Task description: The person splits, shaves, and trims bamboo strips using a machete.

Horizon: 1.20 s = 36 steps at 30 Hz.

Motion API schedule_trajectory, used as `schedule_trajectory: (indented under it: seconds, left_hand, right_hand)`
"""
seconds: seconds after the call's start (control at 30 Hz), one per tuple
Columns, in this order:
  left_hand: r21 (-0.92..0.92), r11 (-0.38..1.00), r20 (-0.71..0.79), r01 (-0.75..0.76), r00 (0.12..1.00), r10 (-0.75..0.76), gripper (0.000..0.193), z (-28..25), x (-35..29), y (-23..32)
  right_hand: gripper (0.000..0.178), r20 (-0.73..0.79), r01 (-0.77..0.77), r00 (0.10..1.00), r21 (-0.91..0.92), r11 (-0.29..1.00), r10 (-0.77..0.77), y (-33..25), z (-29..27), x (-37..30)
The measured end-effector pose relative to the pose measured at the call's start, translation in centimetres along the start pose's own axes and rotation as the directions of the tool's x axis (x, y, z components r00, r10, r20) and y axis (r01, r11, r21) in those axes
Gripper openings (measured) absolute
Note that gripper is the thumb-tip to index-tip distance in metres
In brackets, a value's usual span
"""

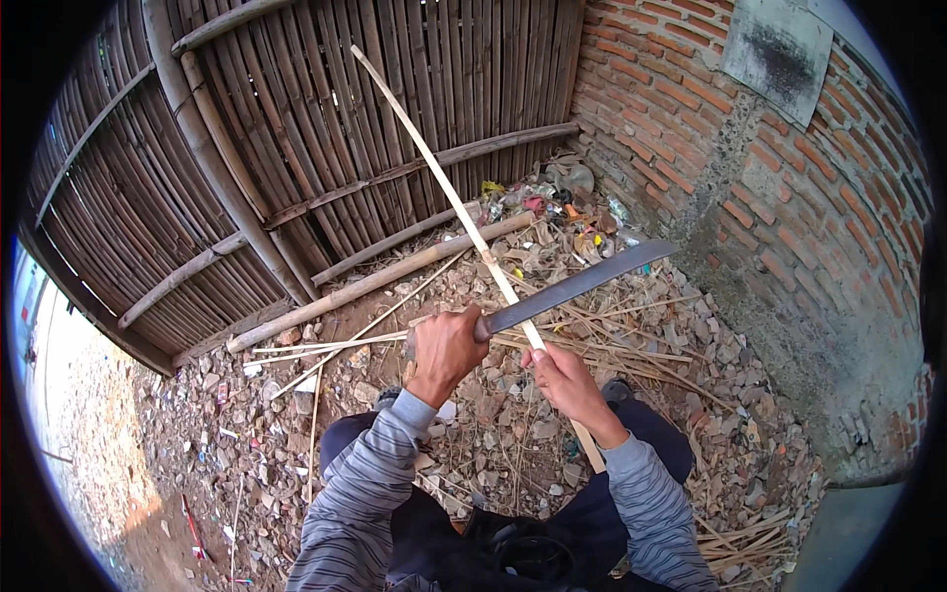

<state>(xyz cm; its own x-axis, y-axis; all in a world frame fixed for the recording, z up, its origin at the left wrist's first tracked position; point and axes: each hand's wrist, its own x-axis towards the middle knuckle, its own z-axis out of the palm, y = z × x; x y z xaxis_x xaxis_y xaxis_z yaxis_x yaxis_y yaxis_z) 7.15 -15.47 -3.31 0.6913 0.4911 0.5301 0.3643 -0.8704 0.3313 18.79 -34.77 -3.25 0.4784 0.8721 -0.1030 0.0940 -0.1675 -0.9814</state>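
My left hand (pixel 446 352) is closed around the handle of a machete (pixel 582 283), whose long dark blade points to the right and slightly away from me. The blade crosses over a long pale bamboo strip (pixel 426 156). My right hand (pixel 567 383) grips that strip just below the crossing, with the thumb along it. From there the strip's far end rises toward the bamboo fence, and its near end comes down beside my right knee. Whether the blade's edge touches the strip, I cannot tell.
Several cut bamboo strips (pixel 631 347) lie on the stony ground (pixel 493 434) beyond my hands, with more strips (pixel 755 543) at the lower right. A bamboo pole (pixel 385 279) lies before the bamboo fence (pixel 326 128). Litter (pixel 582 212) fills the corner by the brick wall (pixel 671 109).
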Motion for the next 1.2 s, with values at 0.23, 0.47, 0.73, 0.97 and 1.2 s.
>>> schedule_trajectory:
  seconds: [0.23, 0.47, 0.73, 0.97, 1.2]
  left_hand:
    - [0.013, 1.0, 0.072, 0.026, 0.997, -0.027, 0.012, 0.4, 1.3, -1.1]
    - [0.06, 0.993, -0.023, 0.098, 0.995, -0.097, 0.012, -1.2, 2.4, -1.9]
    - [-0.087, 0.994, -0.001, -0.069, 0.998, 0.069, 0.007, -0.5, -0.3, 1.2]
    - [0.007, 0.998, -0.054, 0.069, 0.996, -0.069, 0.009, -1.0, 2.3, -1.7]
    - [-0.015, 0.996, 0.003, 0.085, 0.996, -0.085, 0.015, -1.0, 1.6, -1.0]
  right_hand:
    - [0.03, -0.086, 0.093, 0.991, -0.133, 0.987, -0.105, -0.2, 0.4, -0.7]
    - [0.031, -0.097, 0.052, 0.992, -0.241, 0.969, -0.077, -0.3, 0.8, -0.8]
    - [0.036, -0.079, 0.106, 0.99, -0.097, 0.99, -0.114, -0.1, 0.3, 0.1]
    - [0.034, -0.094, 0.098, 0.989, -0.137, 0.986, -0.112, 0.4, 0.4, -1.1]
    - [0.031, -0.147, 0.207, 0.943, -0.44, 0.873, -0.298, 0.4, 0.2, 0.0]
